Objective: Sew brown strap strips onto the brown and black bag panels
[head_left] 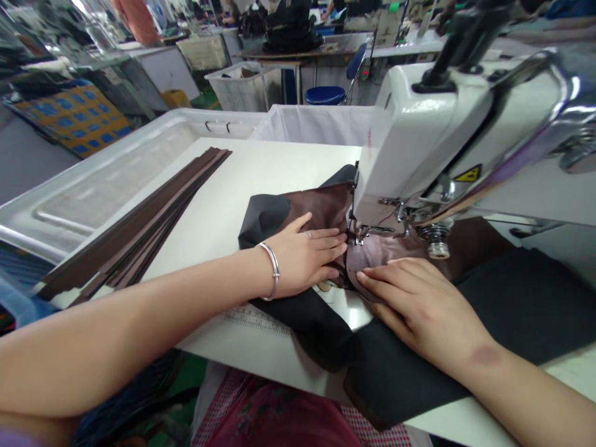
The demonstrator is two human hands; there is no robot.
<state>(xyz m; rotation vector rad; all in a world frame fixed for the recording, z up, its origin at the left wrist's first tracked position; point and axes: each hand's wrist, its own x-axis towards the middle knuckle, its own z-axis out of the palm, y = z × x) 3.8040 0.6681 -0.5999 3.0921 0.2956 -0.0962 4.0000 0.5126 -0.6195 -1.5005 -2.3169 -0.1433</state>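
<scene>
A white sewing machine [410,136] stands at the right, its presser foot [361,236] down by the brown fabric [321,208]. My left hand [305,254], with a silver bangle at the wrist, lies flat on that fabric left of the foot, fingers spread. Just right of and below the foot, my right hand [414,295] rests on a lighter brown piece [372,251], its fingers stretched out. Black fabric [405,372] joined to the brown runs under both hands and hangs over the table's front edge. The needle tip is too small to make out.
A bundle of dark brown strips [158,217] lies on the left of the white table [261,167]. Beyond the table are a clear plastic tray [116,161] and a white-lined bin [321,121]. Farther back stand a blue stool [326,94] and other workstations.
</scene>
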